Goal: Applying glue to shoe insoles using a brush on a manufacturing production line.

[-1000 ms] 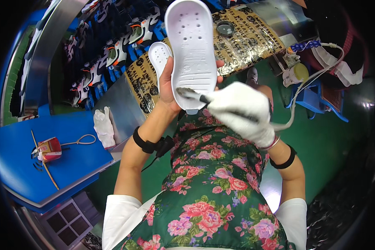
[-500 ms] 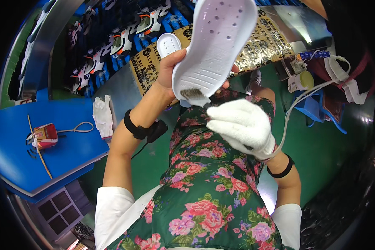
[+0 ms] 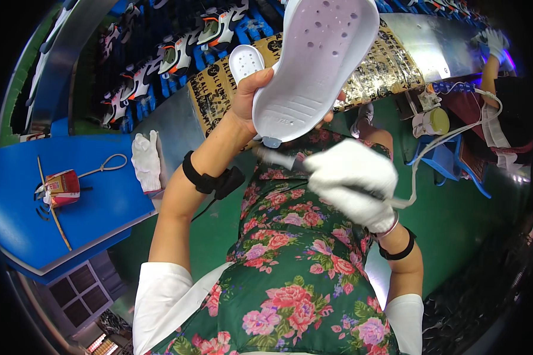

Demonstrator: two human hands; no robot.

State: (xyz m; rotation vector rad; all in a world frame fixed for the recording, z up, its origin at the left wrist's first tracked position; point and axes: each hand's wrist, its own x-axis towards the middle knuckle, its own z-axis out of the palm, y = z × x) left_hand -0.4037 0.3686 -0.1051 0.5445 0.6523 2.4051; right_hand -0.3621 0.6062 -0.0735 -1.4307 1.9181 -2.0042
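Head view: the left hand (image 3: 256,94), bare, is clamped on the heel end of a white sole (image 3: 320,62), holding it raised and tilted above the lap, its perforated face towards the camera. The right hand (image 3: 352,186), in a white glove, is closed round a tool (image 3: 278,157) whose tip points at the sole's lower edge, just short of it; a thin hose (image 3: 438,145) trails from that hand. I judge the step to be working the sole's heel edge with the tool. The next move calls for steadying the sole and bringing the tip into contact. A spare glove (image 3: 146,160) lies at the blue table's (image 3: 100,201) far right corner.
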